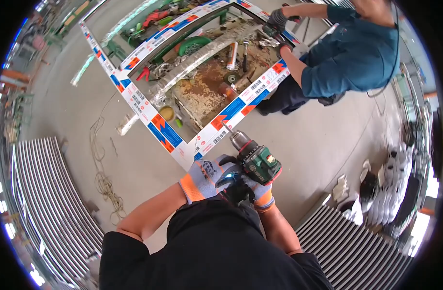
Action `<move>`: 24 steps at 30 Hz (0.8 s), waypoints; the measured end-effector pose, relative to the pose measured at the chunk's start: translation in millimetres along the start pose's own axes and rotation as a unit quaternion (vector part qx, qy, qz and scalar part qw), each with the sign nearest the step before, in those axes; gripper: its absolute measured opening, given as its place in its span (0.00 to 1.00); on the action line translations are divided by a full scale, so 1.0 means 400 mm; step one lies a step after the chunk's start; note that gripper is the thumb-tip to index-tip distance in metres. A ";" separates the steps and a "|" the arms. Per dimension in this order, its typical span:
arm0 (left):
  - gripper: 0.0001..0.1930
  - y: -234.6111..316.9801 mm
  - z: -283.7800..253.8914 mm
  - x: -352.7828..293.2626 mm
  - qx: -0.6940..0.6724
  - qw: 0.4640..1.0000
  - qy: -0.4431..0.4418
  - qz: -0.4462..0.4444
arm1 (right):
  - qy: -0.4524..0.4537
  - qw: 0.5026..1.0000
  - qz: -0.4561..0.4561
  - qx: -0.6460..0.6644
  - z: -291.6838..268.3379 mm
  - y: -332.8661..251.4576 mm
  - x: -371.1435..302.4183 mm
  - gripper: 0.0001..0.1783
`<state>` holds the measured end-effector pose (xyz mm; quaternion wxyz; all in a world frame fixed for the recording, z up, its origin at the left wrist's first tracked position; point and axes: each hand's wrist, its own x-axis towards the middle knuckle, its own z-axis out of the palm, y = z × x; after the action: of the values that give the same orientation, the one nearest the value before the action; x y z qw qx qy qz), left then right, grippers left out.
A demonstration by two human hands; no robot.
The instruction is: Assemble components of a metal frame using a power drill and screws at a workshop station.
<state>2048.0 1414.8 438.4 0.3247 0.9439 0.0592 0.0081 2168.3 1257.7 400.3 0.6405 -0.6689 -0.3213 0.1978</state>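
Note:
A green and black cordless drill [260,165] is in front of my body, its bit angled up and left near the close edge of a frame [237,104] wrapped in white, blue and orange film. My right hand [261,189], in a grey and orange glove, is wrapped round the drill's grip, partly hidden under its body. Beside the chuck, my left hand [209,175], gloved alike, has its fingers curled together near a small bright light. Whatever those fingers hold is hidden. I cannot tell whether the bit touches the frame.
Across the frame, a co-worker [347,63] in a teal shirt holds another drill [272,33]. On the bench inside lie a hammer [245,55], a white tube [232,55] and a green bowl [195,45]. Stacked metal profiles [57,193] and a rope [105,188] lie on the floor.

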 end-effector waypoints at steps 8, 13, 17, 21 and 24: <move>0.14 0.113 0.151 0.025 -0.037 0.984 0.078 -0.157 | -0.232 0.922 -0.225 -0.210 -0.168 0.022 0.120 0.13; 0.18 0.195 0.175 -0.028 -0.207 0.901 0.186 -0.334 | -0.312 0.913 -0.226 -0.137 -0.177 -0.008 0.181 0.14; 0.12 0.124 0.327 -0.141 -0.283 0.793 0.348 -0.412 | -0.360 0.861 -0.302 -0.193 -0.165 0.038 0.212 0.17; 0.05 0.071 0.271 -0.147 -0.452 0.586 0.518 -0.429 | -0.488 0.820 -0.212 -0.211 -0.157 0.089 0.212 0.20; 0.07 0.049 0.160 -0.115 -0.495 0.521 0.535 -0.444 | -0.530 0.828 -0.126 -0.134 -0.115 0.068 0.225 0.22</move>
<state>2008.0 1354.9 401.2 0.6083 0.3009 0.6199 0.3940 2268.6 1286.7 391.5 0.2949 -0.4944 -0.7162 0.3945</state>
